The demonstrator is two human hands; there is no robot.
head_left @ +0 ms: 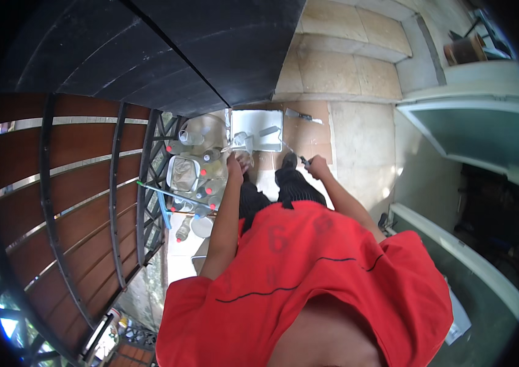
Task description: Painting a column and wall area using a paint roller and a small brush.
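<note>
My right hand (316, 166) is closed round the dark handle of a small paint roller (268, 130). Its thin metal frame reaches forward and left, and the roller head lies in a white paint tray (257, 148). A crumpled, translucent plastic piece (243, 141) also lies in the tray, toward its left side. Just in front of my left leg, my left hand (237, 166) has curled fingers near the tray's near left corner; anything inside them is too small to make out. A scraper (304, 116) with a dark handle rests on cardboard (318, 139) right of the tray.
Several plastic bottles with red caps (183, 229) and a white tub (183, 174) crowd the floor at left, beside a slatted railing (88, 183). A large black panel (149, 55) stands ahead. Stone steps (345, 58) rise beyond, and a glass-paned door (467, 131) is at right.
</note>
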